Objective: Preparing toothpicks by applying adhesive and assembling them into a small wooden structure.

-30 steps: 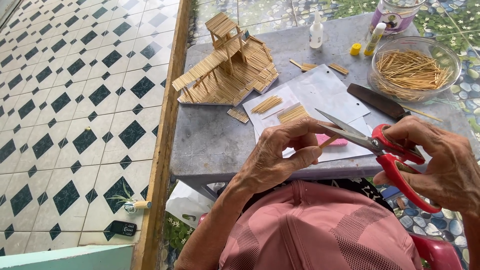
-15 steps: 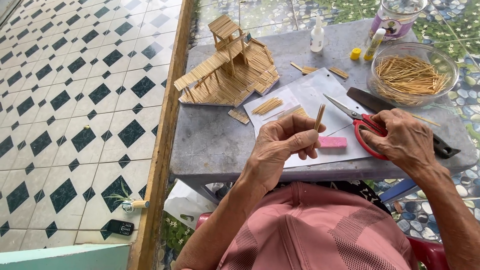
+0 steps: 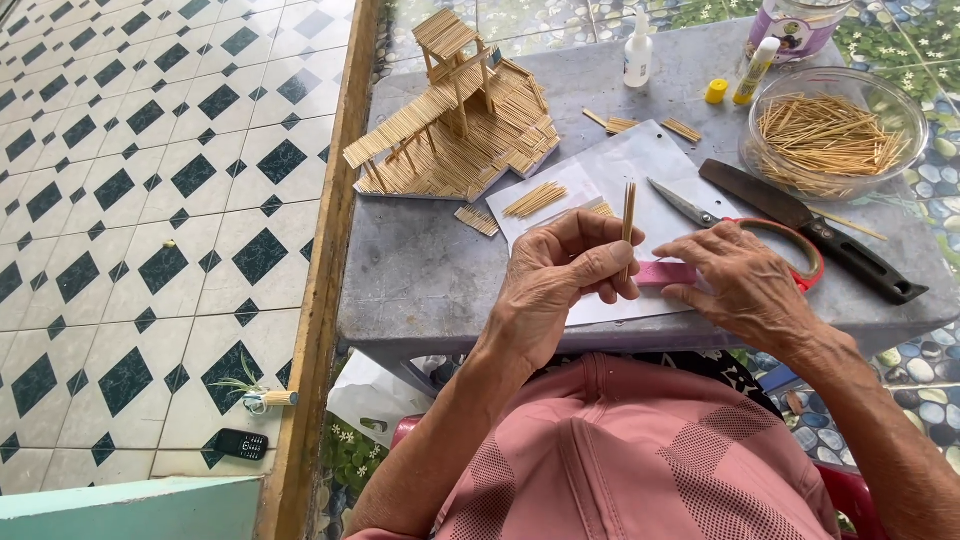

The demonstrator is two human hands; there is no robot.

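A: Where are the sticks (image 3: 628, 215)?
B: Upright, pinched in the left hand (image 3: 556, 285), above the paper (image 3: 640, 175).
A: The right hand (image 3: 745, 285)?
B: Fingers loosely curled on a pink block (image 3: 664, 272), just beside the scissors (image 3: 745, 222) lying on the paper.

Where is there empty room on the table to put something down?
The widest bare patch of table is the near-left corner, between the stick house, the left hand and the edge. A smaller strip lies behind the paper, near the glue bottle. The right side is crowded: scissors, knife, bowl.
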